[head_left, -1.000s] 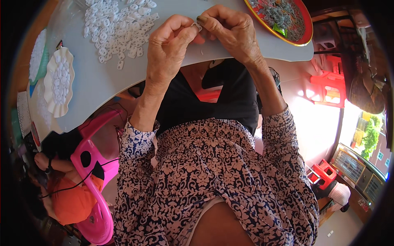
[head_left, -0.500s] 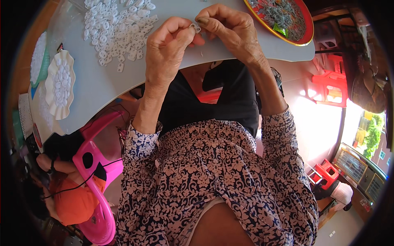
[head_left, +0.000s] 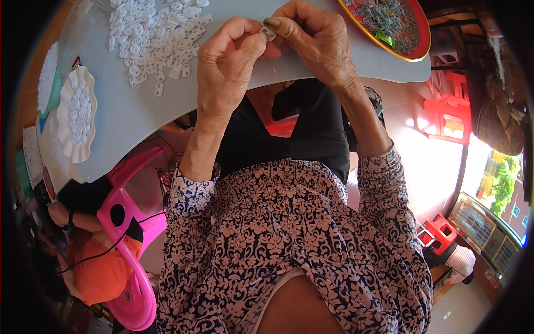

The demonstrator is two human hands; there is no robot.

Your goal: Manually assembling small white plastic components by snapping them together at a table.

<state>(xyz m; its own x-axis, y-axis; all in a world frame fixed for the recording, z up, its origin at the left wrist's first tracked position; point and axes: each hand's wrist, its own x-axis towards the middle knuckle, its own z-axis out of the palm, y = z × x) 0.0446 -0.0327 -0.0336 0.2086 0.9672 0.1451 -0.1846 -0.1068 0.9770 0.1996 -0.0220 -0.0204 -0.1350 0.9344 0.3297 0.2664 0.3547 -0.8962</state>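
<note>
My left hand [head_left: 231, 61] is closed in a pinch on a small white plastic piece [head_left: 270, 34] with holes in it, above the near edge of the grey table [head_left: 233, 8]. Touching the piece from the other side is my right hand [head_left: 318, 42], its thumb and forefinger pressed together. Whatever those right fingertips hold is too small and hidden to make out. To the left of my hands lies a loose heap of similar white plastic pieces [head_left: 146, 39]. On the right, a red tray with a gold rim [head_left: 424, 33] holds many small grey metal parts [head_left: 384, 19] and a green wrapper [head_left: 385, 38].
A scalloped cream dish [head_left: 67, 125] of white pieces stands at the table's left, beside a green container [head_left: 54, 103]. Lower left, a person in orange [head_left: 103, 273] is near a pink chair [head_left: 146, 295]. Red stools [head_left: 448, 119] are on the right.
My right thumb and fingertips have come up against the white piece in my left hand. The view has shifted slightly, and the table things appear a little further apart.
</note>
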